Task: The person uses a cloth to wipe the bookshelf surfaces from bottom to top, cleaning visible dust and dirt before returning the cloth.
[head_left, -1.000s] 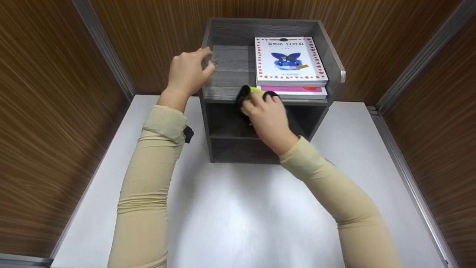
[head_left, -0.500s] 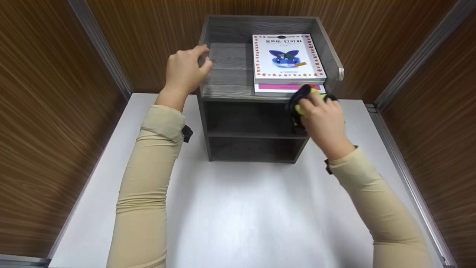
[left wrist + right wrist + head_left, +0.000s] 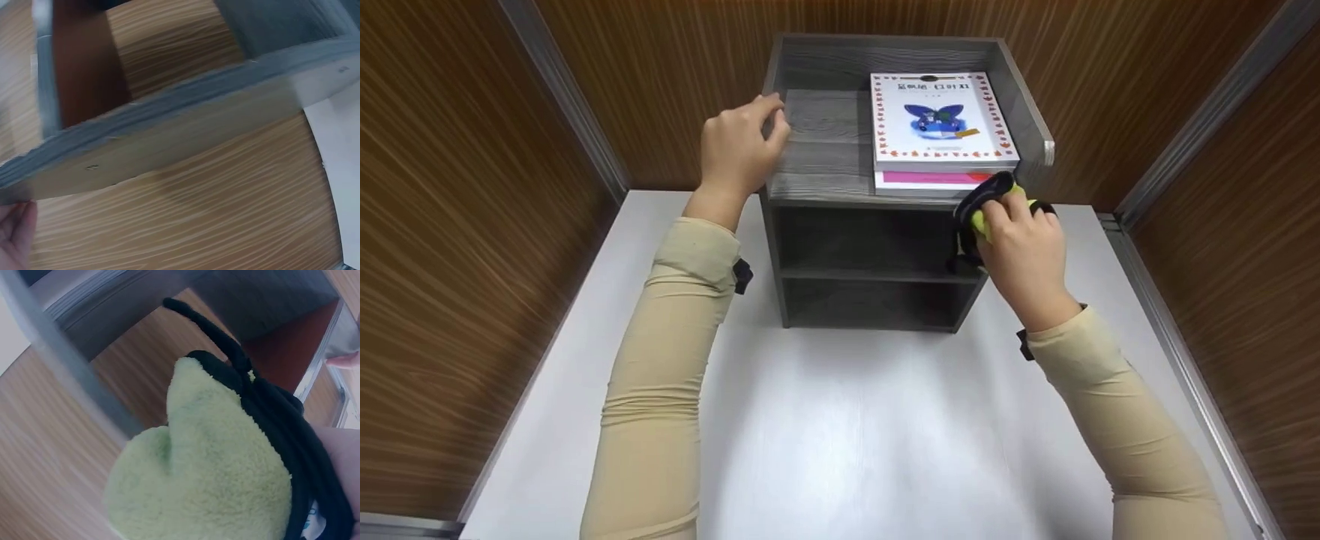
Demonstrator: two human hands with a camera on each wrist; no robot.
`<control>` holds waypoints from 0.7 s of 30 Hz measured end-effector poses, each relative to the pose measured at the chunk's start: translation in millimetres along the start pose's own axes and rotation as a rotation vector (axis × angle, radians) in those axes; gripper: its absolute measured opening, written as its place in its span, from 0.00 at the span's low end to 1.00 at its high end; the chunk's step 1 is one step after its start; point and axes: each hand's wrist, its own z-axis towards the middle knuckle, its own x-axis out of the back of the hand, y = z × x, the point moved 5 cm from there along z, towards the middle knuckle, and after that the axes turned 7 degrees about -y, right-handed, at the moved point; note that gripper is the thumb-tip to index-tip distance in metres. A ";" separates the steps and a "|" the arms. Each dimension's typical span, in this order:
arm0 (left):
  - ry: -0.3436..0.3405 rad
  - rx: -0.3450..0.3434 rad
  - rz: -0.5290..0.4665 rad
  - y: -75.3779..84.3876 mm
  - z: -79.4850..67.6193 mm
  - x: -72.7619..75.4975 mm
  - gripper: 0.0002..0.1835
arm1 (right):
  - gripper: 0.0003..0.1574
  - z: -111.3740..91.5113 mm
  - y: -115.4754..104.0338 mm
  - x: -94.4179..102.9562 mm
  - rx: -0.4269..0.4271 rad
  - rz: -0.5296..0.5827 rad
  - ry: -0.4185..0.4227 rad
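Note:
My left hand [image 3: 739, 146] is at the upper left side of a small grey wood-grain shelf unit [image 3: 825, 169], gripping the edge of its side panel between thumb and fingers. Its fingertips [image 3: 19, 230] show against that panel in the left wrist view. At the unit's front right corner, my right hand [image 3: 1024, 255] holds a fuzzy yellow-green cloth [image 3: 208, 455] with black edging, bunched in the fingers. A thin black end of the edging sticks out. The cloth [image 3: 979, 214] hangs just in front of the shelf edge; whether it touches the wood I cannot tell.
Stacked books lie on the right of the top shelf, the upper one [image 3: 945, 116] with a blue butterfly cover, the lower one [image 3: 907, 182] pink and white. Lower compartments [image 3: 870, 236] open toward me. Brown wood-grain walls [image 3: 465, 187] surround the white surface [image 3: 825, 420].
My right hand has swept the cloth rightward along the shelf's front edge, from the middle to the right corner, and slowed there. The left hand stays on the side panel.

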 end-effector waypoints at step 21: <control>-0.046 -0.137 0.241 7.2 -2.8 -0.6 0.24 | 0.14 42.2 -127.0 -43.2 0.257 0.077 0.193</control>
